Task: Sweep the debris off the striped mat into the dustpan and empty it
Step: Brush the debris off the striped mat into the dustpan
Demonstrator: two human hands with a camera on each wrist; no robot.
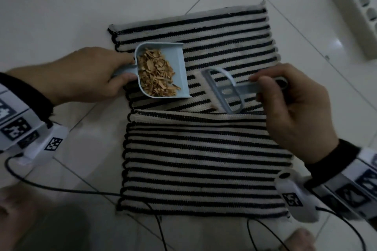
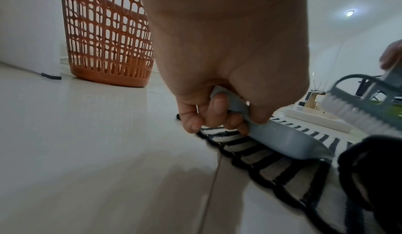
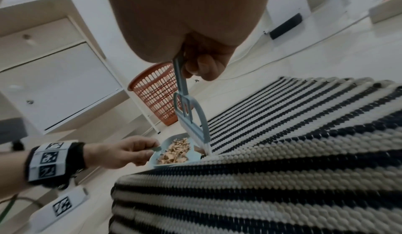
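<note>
Most of the sweeping looks done, judging by how things lie. Nearest the person, the folded-over near part of the striped mat (image 1: 204, 159) shows no chips on its stripes, and neither does the far part beyond the fold, as far as the dim head view lets me tell. On the mat near its left edge sits the pale blue dustpan (image 1: 175, 61), its open lip facing right and its tray loaded with a heap of tan wood chips (image 1: 156, 73); a few lie right at the lip. The left hand (image 1: 91, 73) has its fingers and thumb curled round the dustpan's short handle, a closed grip. Just right of the lip, the brush (image 1: 222, 89) has its white bristles down on the mat, and the right hand (image 1: 289, 104) pinches its flat handle between thumb and curled fingers.

What remains, I judge, is a last flick of the chips at the lip, then the emptying. Farther off on the tiled floor (image 2: 87, 134), well apart from the mat, stands an orange slotted basket (image 2: 104, 36), the likely place to tip the load, which has not yet happened
</note>
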